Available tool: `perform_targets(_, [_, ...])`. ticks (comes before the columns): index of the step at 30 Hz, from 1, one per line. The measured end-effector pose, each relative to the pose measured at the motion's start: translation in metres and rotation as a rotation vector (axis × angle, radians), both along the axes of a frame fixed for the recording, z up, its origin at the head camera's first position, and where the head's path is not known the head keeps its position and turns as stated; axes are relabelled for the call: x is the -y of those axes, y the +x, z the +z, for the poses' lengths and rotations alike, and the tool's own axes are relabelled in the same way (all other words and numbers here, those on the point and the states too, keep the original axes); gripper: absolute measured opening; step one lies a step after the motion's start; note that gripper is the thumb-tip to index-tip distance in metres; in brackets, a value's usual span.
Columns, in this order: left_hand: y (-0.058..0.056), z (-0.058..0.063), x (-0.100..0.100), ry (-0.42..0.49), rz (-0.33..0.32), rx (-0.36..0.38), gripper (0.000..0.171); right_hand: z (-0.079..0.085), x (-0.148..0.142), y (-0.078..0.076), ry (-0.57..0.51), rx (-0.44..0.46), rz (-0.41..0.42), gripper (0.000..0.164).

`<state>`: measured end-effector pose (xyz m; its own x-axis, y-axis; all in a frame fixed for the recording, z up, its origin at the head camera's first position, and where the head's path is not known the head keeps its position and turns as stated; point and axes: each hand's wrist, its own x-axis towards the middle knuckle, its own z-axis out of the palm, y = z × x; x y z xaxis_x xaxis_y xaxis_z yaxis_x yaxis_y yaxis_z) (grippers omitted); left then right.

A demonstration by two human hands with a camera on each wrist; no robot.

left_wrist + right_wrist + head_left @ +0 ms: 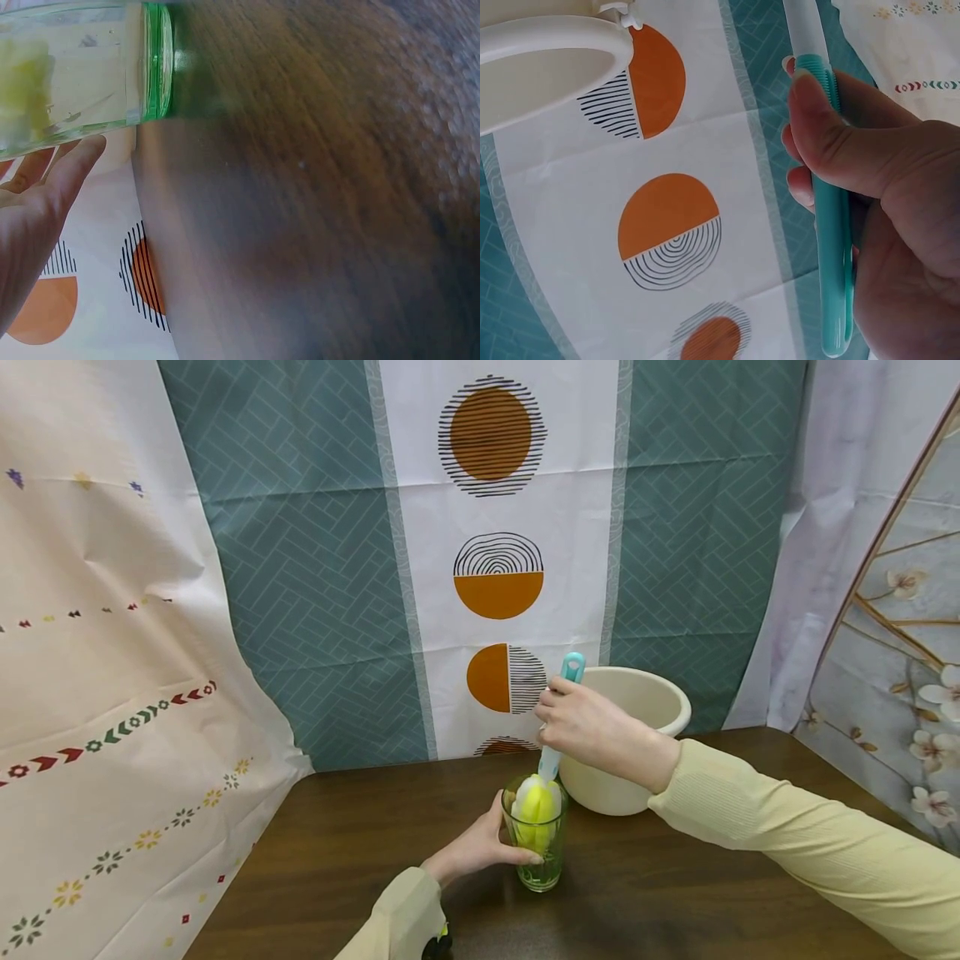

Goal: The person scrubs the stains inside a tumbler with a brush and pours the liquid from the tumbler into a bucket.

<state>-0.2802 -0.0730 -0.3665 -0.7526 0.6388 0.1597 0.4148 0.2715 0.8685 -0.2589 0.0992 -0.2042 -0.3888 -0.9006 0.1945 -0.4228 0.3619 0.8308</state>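
Observation:
A green-tinted drinking glass (542,868) is upright at the wooden table, and I cannot tell whether its base touches the wood. My left hand (480,847) holds the glass from the left, thumb across the near side; the far fingers are partly hidden. In the left wrist view, the hand (37,210) lies along the glass wall (90,75). My right hand (592,727) grips the teal handle of a sponge bottle brush (573,668). Its yellow and white sponge head (537,810) is inside the glass. Fingers and thumb wrap the handle (832,262) in the right wrist view.
A large cream-white bucket (611,789) stands just behind and right of the glass. Its rim (570,37) shows in the right wrist view. Dark wooden table (360,835) spreads to both sides. Patterned cloths (300,568) hang behind and at the sides.

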Motion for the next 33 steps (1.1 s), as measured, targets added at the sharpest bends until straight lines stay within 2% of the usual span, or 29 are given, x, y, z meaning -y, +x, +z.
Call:
perform_targets(14, [0.0,0.001,0.0,0.006,-0.012,-0.001,0.064,0.001,0.001,0.002,0.014,-0.024,-0.02,0.01])
perform_targets(26, [-0.009,-0.01,0.0,-0.002,-0.007,-0.002,0.067,0.004,0.004,0.005,0.025,-0.021,-0.026,0.007])
perform_targets(33, [-0.007,-0.008,0.0,0.03,-0.039,0.039,0.06,0.006,0.005,0.008,0.035,-0.006,-0.026,0.007])
